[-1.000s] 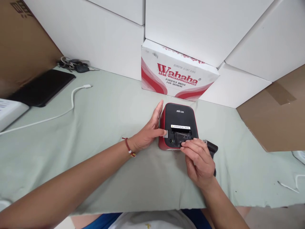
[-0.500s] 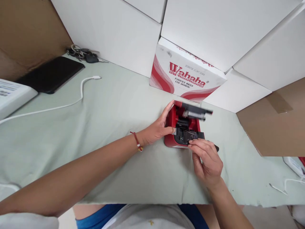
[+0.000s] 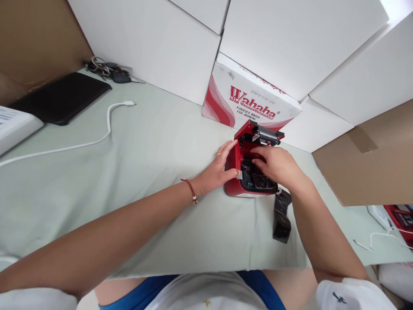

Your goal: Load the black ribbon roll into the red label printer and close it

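Steadying the open printer (image 3: pixel 237 190) on the desk (image 3: pixel 180 146) with the left hand (image 3: pixel 217 174) unclenched against its side; apparently working inside with the right hand (image 3: pixel 280 163), grip hidden; probably needing clearance beneath the raised lid (image 3: pixel 265 134) next.

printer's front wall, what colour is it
The front wall is red with a white label, clearest in the head view.

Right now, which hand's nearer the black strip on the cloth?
Right. The right hand reaches into the red device, just beyond the strip; the left hand touches the device's left side, farther off.
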Tool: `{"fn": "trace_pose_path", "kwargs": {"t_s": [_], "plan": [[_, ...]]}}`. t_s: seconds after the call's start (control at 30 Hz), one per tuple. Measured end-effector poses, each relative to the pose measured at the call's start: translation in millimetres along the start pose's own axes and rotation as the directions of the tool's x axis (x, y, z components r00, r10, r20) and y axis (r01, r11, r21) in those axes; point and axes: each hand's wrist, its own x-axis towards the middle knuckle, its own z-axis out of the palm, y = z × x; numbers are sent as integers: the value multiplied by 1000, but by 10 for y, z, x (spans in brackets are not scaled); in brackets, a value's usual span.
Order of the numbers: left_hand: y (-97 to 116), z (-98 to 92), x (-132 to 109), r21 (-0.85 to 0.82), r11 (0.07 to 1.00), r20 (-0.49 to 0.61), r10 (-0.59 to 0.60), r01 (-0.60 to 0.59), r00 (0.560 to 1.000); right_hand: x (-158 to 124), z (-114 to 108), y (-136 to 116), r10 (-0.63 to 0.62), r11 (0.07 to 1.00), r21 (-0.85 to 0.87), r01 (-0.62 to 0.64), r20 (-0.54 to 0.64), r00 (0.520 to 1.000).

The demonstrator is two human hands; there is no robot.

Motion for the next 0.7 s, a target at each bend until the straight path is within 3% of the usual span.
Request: {"fn": "trace_pose_path", "kwargs": {"t_s": [0.1, 0.23, 0.33, 0.47, 0.57, 0.7], "plan": [[-17, 0, 12, -3, 1000, -5, 5, -5, 1000, 224, 77, -63, -24, 998, -59, 32, 137, 990], [-19, 9, 14, -3, 1000, -17, 5, -5, 1000, 195, 47, -78, -43, 999, -25, 47, 154, 987], [-4, 9, 12, -30, 1000, -9, 5, -5, 1000, -153, -142, 55, -46, 983, 181, 32, 72, 996], [22, -16, 6, -98, 995, 49, -14, 19, 999, -800, -338, 426, 97, 811, 584, -37, -72, 993], [15, -41, 7, -123, 990, 73, -52, 61, 996, -1079, -195, 630, 141, 691, 715, -109, 16, 990], [-24, -65, 19, -135, 989, 72, -49, 59, 996, -1127, 274, 630, 45, 654, 734, -183, 205, 978]]}}
